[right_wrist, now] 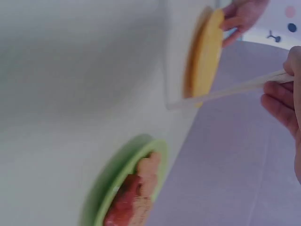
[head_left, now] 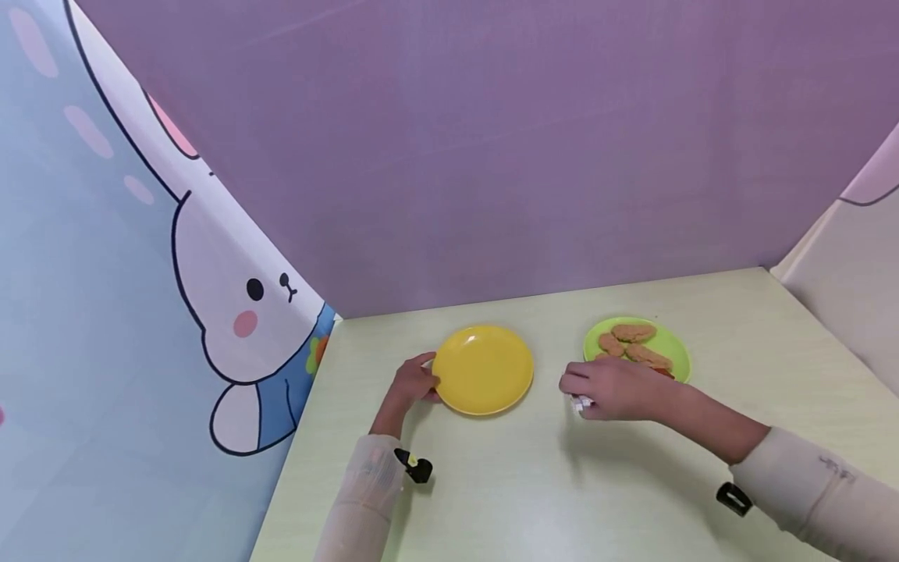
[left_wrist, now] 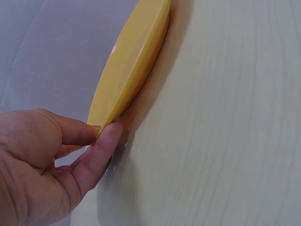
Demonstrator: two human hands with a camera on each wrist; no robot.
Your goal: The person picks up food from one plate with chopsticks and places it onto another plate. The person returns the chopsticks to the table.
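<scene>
Left hand: the left hand [head_left: 414,382] is set at the left edge of the yellow plate [head_left: 483,368]; the rim is pinched between thumb [left_wrist: 96,153] and fingers, as seen in the left wrist view.
Yellow plate: flat on the pale green table [head_left: 632,484], mid-table, near the purple back wall [head_left: 492,156]; nothing is seen on it.
Right hand: the right hand [head_left: 611,388] is held just in front of the green plate [head_left: 670,343], fingers curled round a pale thin stick [right_wrist: 225,92]; what the stick is cannot be told, and it is blurred.
Green plate: right of the yellow plate, apart from it; brown oblong pieces [head_left: 635,343] and something red lie on it.
Open room: bare tabletop is left between the two plates and across the near side.
Edges: a rabbit-print panel [head_left: 232,312] bounds the left side.
</scene>
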